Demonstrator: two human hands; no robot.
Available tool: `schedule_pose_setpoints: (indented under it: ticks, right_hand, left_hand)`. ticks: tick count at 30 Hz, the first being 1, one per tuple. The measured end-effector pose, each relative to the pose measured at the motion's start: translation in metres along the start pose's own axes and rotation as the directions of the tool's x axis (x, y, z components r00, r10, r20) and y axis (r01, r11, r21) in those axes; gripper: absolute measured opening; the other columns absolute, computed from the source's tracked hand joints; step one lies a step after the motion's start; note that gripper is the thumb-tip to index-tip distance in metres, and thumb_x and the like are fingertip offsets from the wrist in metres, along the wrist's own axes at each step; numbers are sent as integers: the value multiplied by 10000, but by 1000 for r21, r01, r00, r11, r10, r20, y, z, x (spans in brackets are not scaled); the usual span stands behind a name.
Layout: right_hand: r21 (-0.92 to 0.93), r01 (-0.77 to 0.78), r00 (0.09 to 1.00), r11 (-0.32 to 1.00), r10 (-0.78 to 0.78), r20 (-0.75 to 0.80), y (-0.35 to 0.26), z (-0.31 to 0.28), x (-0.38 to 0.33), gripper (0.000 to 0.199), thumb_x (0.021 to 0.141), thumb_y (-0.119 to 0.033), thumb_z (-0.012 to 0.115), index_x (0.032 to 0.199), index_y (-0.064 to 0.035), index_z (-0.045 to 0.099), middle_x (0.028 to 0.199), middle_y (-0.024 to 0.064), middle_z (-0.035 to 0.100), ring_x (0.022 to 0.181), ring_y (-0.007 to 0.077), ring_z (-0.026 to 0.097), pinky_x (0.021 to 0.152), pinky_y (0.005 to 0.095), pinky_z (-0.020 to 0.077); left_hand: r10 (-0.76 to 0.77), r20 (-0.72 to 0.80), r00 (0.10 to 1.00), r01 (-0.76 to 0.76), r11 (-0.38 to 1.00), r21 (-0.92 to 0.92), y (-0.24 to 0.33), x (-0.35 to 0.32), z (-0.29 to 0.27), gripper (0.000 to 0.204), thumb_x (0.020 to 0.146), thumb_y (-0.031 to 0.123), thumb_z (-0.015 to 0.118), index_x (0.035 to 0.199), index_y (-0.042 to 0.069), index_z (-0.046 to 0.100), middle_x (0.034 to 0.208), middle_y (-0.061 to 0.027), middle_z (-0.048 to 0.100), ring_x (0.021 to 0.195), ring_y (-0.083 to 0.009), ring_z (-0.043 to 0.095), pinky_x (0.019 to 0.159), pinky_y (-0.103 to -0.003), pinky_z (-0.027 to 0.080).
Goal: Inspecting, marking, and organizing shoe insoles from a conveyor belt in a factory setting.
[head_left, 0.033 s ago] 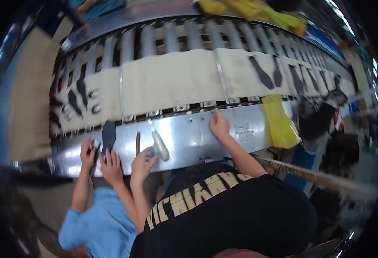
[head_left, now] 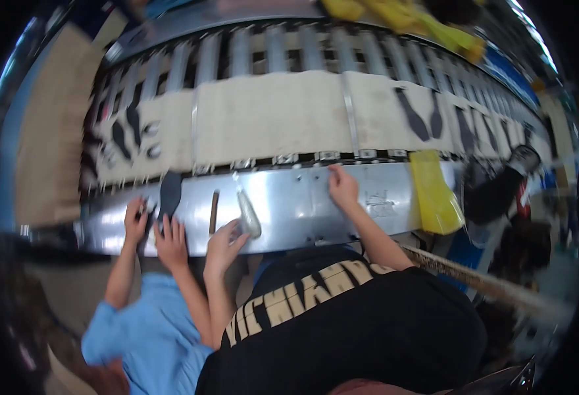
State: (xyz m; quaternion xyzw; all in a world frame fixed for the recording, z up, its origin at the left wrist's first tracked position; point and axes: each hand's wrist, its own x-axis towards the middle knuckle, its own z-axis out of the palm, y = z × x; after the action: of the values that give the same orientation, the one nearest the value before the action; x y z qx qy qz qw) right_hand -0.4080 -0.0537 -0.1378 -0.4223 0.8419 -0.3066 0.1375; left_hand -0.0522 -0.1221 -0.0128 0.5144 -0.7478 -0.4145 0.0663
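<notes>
Left hand (head_left: 224,247) reaching onto metal ledge (head_left: 302,204), fingers loosely open, touching pale bottle (head_left: 248,214) but not gripping. Right hand (head_left: 343,186) resting flat, empty, farther right. Co-worker's hands (head_left: 154,230) pressing dark insole (head_left: 170,193) (left end). Insoles (head_left: 421,118) riding conveyor belt (head_left: 270,115); work looking midway.

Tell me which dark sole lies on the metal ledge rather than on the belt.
The dark sole beside the co-worker's hands at the left of the metal ledge. The other soles, like the pair at right, lie up on the pale belt.
</notes>
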Motion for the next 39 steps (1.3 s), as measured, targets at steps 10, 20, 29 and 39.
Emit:
schedule_pose_setpoints:
  ticks: [10,20,29,39]
  right_hand:
    - [82,442,894,893,-447,43,-12,10,40,169,889,-188,566,1027,-193,663,905,69,694,770,286,665,621,388,519]
    - [74,483,875,872,-485,1,-4,6,37,162,862,-165,575,1002,-191,653,869,46,675,728,274,653,576,383,501]
    - [59,269,952,961,-275,138,-19,1,41,145,877,-221,557,958,-189,673,827,81,683,745,311,656,605,425,504]
    - [356,18,953,934,-124,276,-46,23,38,167,932,-155,549,990,-70,680,650,8,597,578,77,534,536,243,445]
  left_hand:
    - [-172,-570,804,252,966,64,27,-17,114,703,731,406,765,1264,38,492,1241,-196,495,1113,-375,494,928,-429,429]
    - [-232,-631,740,350,934,67,11,43,109,577,720,282,732,1212,41,551,1113,-169,565,1016,-328,547,869,-408,455]
    - [-422,45,905,233,406,-884,26,64,101,603,667,133,831,1162,34,501,955,-58,606,857,-151,593,759,-283,498]
    - [-130,-154,979,73,941,-329,9,69,48,587,622,289,856,1063,58,546,856,-51,628,749,-170,615,704,-309,506]
